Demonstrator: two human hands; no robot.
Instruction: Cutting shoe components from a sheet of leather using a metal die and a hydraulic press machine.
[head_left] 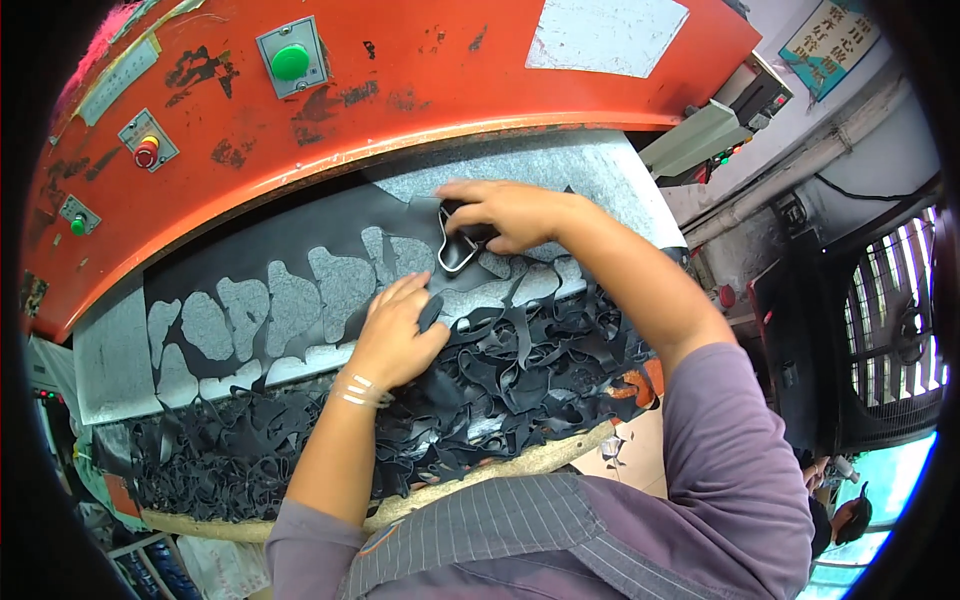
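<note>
My right hand (510,212) reaches far under the orange press head (420,80) and grips a metal cutting die (458,245) with a curved outline, standing on a black sheet of material (300,235). My left hand (395,335) lies flat on that black sheet, fingers pressing it down beside several cut-out holes (280,300) where the grey pad (560,165) shows through. A thin bracelet sits on my left wrist.
A heap of black offcut strips (500,375) hangs over the near edge of the bench. The press head carries a green button (290,62) and a red button (146,152). A fan grille (900,320) stands at the right.
</note>
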